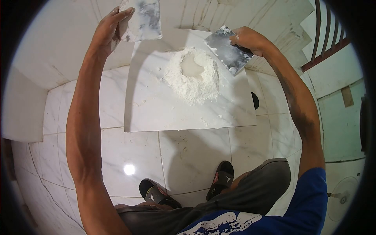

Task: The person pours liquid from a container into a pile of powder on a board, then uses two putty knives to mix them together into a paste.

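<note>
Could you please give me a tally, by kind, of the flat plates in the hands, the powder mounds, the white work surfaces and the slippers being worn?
Flat plates: 2
Powder mound: 1
White work surface: 1
Slippers: 2
Total: 6

white jumpman logo (pixel 228 179) on each black slide (pixel 220 181)
</note>
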The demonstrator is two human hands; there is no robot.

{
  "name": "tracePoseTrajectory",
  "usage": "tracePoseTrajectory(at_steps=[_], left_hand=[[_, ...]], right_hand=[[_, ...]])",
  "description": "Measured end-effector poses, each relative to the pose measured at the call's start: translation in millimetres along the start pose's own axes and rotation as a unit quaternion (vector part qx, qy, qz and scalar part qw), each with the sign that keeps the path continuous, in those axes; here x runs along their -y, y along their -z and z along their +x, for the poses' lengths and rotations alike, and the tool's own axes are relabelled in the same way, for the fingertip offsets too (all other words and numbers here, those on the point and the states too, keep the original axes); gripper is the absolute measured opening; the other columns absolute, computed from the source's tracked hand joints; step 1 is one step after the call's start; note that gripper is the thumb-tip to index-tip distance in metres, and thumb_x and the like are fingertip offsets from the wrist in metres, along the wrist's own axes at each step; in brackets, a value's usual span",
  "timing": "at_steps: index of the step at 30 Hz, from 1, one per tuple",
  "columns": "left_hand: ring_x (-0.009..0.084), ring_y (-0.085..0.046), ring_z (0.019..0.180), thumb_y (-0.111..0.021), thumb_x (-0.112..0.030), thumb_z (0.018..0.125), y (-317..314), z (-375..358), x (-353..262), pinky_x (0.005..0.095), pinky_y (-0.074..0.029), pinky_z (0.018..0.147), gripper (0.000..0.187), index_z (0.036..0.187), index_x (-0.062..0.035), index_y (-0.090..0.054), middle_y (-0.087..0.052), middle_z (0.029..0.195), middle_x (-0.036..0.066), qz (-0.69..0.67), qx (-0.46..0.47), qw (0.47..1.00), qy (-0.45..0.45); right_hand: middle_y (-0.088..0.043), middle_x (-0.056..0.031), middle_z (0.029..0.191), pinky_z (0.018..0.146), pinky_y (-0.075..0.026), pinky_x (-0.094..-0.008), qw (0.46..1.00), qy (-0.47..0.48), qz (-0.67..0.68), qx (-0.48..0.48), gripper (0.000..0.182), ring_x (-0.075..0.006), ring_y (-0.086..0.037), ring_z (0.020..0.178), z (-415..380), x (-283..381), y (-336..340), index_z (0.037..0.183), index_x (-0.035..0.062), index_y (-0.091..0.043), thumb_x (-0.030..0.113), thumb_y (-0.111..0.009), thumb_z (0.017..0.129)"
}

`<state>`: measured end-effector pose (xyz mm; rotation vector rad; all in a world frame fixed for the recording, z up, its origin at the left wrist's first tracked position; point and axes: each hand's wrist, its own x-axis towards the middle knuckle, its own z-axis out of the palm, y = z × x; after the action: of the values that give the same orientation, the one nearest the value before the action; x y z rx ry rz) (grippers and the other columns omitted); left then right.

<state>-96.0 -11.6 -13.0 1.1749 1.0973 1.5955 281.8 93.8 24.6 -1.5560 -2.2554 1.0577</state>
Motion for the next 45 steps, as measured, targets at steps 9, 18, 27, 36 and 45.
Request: tracePoseTrajectory(at_steps=[9, 18, 27, 36, 45], left_hand=[[0.0093, -0.061, 0.092, -0.068, -0.024, 0.093, 6.7, -0.5, -3.9, 0.0250, -0.052, 0.077, 0.038, 0.121, -0.0014, -0.057, -0.062, 0.104, 0.002, 0.010, -0.014, 1.000, 0.007], [0.0103, -0.062, 0.094, -0.067, -0.023, 0.094, 14.3, 4.0, 1.4, 0.0264, -0.053, 0.079, 0.037, 0.121, -0.0012, -0.056, -0.062, 0.105, 0.003, -0.040, 0.005, 0.999, -0.008], [0.0095, -0.061, 0.092, -0.069, -0.025, 0.093, 25.5, 4.5, 3.7, 0.0249, -0.053, 0.076, 0.037, 0.119, -0.0025, -0.056, -0.061, 0.104, 0.002, -0.027, -0.011, 1.000, -0.009], [0.0080, -0.059, 0.090, -0.069, -0.025, 0.092, 25.1, 1.8, 0.3, 0.0245, -0.050, 0.073, 0.035, 0.117, -0.0026, -0.058, -0.061, 0.102, 0.001, -0.040, -0.007, 0.999, -0.012], [0.0074, -0.060, 0.077, -0.064, -0.025, 0.094, 31.8, 3.8, -5.2, 0.0254, -0.046, 0.059, 0.033, 0.120, -0.0058, -0.060, -0.064, 0.097, -0.001, -0.041, -0.031, 0.998, -0.023]], right_hand=[[-0.059, -0.0034, 0.076, 0.060, -0.041, -0.0304, 0.995, -0.016, -0.084, 0.059, 0.015, -0.0143, -0.050, 0.067, 89.1, -65.6, 24.9, 0.079, -0.0005, -0.065, 0.014, -0.062, 0.080], [-0.059, -0.0049, 0.077, 0.068, -0.043, -0.0339, 0.980, 0.052, -0.156, 0.117, 0.018, -0.0157, -0.051, 0.071, 133.6, 0.0, -32.0, 0.081, 0.0015, -0.064, 0.018, -0.061, 0.075], [-0.069, -0.0124, 0.086, 0.075, -0.049, -0.0357, 0.928, 0.203, -0.285, 0.130, 0.044, -0.0224, -0.061, 0.078, 104.9, 58.5, -45.3, 0.108, -0.0036, -0.068, 0.018, -0.059, 0.070], [-0.071, -0.0213, 0.099, 0.080, -0.054, -0.0352, 0.877, 0.299, -0.358, 0.117, 0.059, -0.0282, -0.068, 0.082, 39.6, 109.2, -51.5, 0.128, -0.0041, -0.061, 0.014, -0.061, 0.072], [-0.069, -0.0230, 0.108, 0.088, -0.052, -0.0386, 0.874, 0.296, -0.383, 0.034, 0.055, -0.0332, -0.067, 0.097, 119.5, 84.1, -46.5, 0.124, -0.0037, -0.062, 0.013, -0.059, 0.072]])
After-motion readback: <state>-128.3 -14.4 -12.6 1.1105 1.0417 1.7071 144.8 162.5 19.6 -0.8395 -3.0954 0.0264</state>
